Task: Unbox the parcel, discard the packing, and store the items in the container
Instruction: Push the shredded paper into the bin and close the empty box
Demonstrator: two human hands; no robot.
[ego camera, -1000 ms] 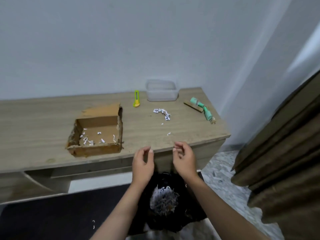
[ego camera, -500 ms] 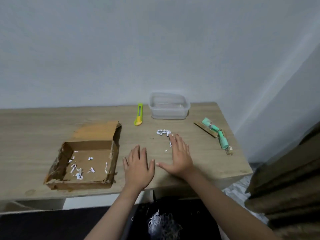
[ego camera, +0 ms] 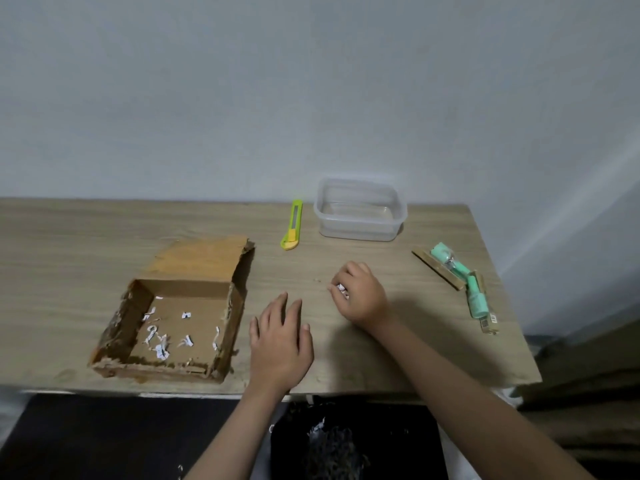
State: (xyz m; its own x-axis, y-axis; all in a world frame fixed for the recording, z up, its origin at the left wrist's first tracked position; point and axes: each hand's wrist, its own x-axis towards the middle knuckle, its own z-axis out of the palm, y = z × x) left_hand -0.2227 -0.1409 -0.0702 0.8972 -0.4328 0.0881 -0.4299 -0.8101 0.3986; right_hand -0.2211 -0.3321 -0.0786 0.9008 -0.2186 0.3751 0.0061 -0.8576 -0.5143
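Right hand (ego camera: 362, 295) curled, fingers closed on white scraps (ego camera: 342, 289); left hand (ego camera: 280, 337) flat on table (ego camera: 69, 244), fingers spread. Label on green item (ego camera: 477, 296) (pale tag, near end) unreadable.

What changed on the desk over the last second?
Both hands came up from the black bin onto the wooden desk. The right hand reached forward and closed over the small pile of white paper shreds; the left hand lies flat and open beside it. Torn cardboard box, yellow-green utility knife, clear plastic container and mint-green wrapped items stayed put.
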